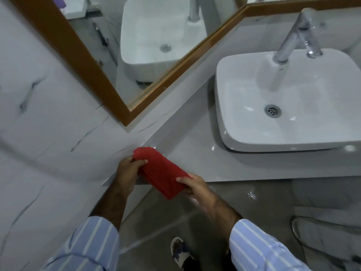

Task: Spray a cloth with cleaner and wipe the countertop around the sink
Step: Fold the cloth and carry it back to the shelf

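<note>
A folded red cloth (161, 171) is held between both hands at the left front corner of the grey countertop (195, 153). My left hand (128, 169) grips its far end near the wall. Its near end is pinched by my right hand (192, 184), just past the counter's front edge. The white basin sink (244, 137) sits on the counter to the right, with a chrome tap (297, 34) behind it. No cleaner bottle is in view.
A wood-framed mirror (109, 94) leans along the marble wall behind the counter. Wet grey floor tiles lie below, with my slippered foot (180, 253) on them. A chrome ring (297, 229) shows at the lower right.
</note>
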Available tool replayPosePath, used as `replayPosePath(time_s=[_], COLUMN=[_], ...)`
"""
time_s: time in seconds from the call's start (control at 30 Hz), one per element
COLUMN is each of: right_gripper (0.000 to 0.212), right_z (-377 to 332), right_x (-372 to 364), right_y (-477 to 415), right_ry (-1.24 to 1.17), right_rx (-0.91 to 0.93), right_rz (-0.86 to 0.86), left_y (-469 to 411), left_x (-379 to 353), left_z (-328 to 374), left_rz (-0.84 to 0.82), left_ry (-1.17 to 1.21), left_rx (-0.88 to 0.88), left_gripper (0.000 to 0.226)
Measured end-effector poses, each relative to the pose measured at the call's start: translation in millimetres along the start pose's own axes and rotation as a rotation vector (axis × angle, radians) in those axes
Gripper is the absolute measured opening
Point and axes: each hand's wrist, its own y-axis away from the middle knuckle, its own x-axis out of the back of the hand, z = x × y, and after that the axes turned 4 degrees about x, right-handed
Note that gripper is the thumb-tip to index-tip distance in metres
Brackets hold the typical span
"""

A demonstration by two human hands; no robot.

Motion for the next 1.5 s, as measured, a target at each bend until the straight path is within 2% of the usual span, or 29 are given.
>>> replayPosePath(time_s=[0.1, 0.23, 0.3, 0.53, 0.8, 1.03, 1.13, 1.3, 1.37, 1.5], right_gripper=[0.033, 0.036, 0.036, 0.031, 0.021, 0.023, 0.032, 0.032, 0.033, 0.032], right_z=[-33.4, -64.1, -72.3, -77.4, -46.4, 25.1, 43.6, 61.3, 60.9, 56.7], right_x=[26.6, 63.0, 79.4, 178.7, 308.4, 406.8, 423.7, 443.8, 449.0, 465.8], right_y=[23.3, 68.9, 94.7, 214.3, 338.9, 440.4, 450.1, 454.2, 449.7, 440.6], right_ry=[-0.053, -0.057, -0.073, -0.189, -0.380, -0.663, -0.714, -0.886, -0.967, -1.095], right_rx=[0.076, 0.173, 0.205, 0.341, 0.456, 0.484, 0.464, 0.504, 0.518, 0.519], right_rz=[0.024, 0.085, 0.138, 0.377, 0.656, 0.832, 0.865, 0.906, 0.916, 0.971], left_y=[27.5, 70.7, 91.8, 168.6, 275.2, 390.9, 420.5, 466.2, 481.8, 496.9], left_x=[-18.3, -58.2, -76.8, -190.5, -359.6, -537.8, -593.5, -680.3, -704.1, -749.5], left_z=[8.0, 22.4, 29.5, 42.6, 36.0, -0.9, -10.8, -42.8, -56.7, -83.2], left_rz=[-0.153, -0.288, -0.325, -0.524, -0.835, -1.033, -1.052, -1.187, -1.203, -1.248], left_ry=[0.178, 0.296, 0.315, 0.165, -0.114, -0.529, -0.699, -1.024, -1.110, -1.256], left_rx=[-0.045, -0.054, -0.041, -0.084, -0.210, -0.523, -0.726, -1.074, -1.151, -1.253], left_gripper=[0.046, 0.035, 0.037, 0.054, 0.045, 0.028, 0.026, 0.023, 0.027, 0.018])
